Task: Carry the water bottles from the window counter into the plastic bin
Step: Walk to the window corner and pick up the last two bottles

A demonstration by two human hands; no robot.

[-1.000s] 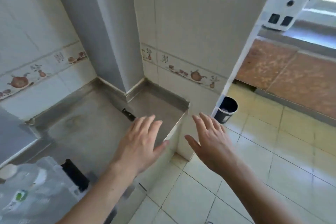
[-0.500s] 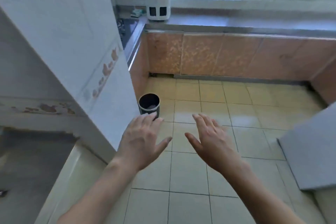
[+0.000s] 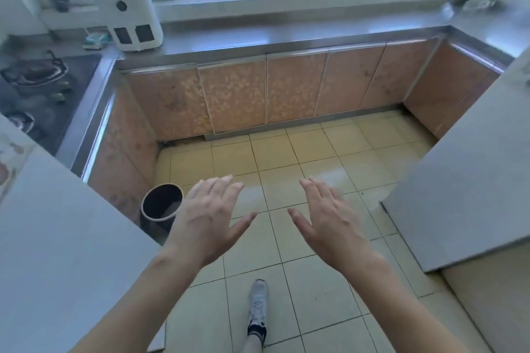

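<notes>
As view swings off steel corner onto kitchen, counter (image 3: 286, 34) under window now dead ahead. Left hand (image 3: 210, 219), right hand (image 3: 329, 219) both spread wide, fingers straight, holding nothing, well short of counter. Bottles: none visible on it. Bin out of sight. Foot (image 3: 258, 304) forward — likely walking back for next load.
</notes>
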